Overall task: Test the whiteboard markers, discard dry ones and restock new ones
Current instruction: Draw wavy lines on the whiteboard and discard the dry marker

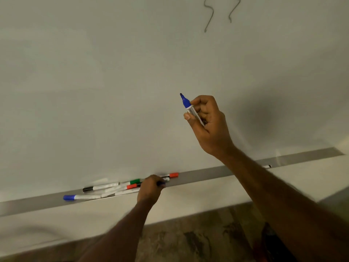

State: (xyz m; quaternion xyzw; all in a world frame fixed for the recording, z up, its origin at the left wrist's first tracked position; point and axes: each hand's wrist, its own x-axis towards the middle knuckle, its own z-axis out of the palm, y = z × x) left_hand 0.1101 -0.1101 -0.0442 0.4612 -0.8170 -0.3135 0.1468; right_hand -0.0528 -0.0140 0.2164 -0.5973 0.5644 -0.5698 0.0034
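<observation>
Right hand [207,125]: raised in front of the whiteboard [113,82], thumb and curled fingers clamped on the clear barrel of the blue marker [187,104].
Blue marker: uncapped, tip pointing up and to the left, close to the board; whether touching it cannot be told.
Left hand [150,188]: low at the tray [204,174], fingers curled round a small dark-blue piece [161,183] that pokes out to the right; too blurred to tell what it is.
Tray: grey ledge along the bottom edge of the whiteboard, running from left to right.
Loose markers: bunched on the tray just left of the left hand, namely a blue-capped marker [75,197] furthest left, a black-capped marker [98,187], a green-capped marker [135,181] and a red-capped marker [131,186]; a second red cap [173,175] just right of the hand.
Lone marker [267,166]: on the tray far to the right, well apart from the bunch, partly behind the right forearm.
Squiggles [208,16]: two thin grey wavy lines at the top of the whiteboard, right of centre.
Floor [188,239]: mottled brown, below the wall.
</observation>
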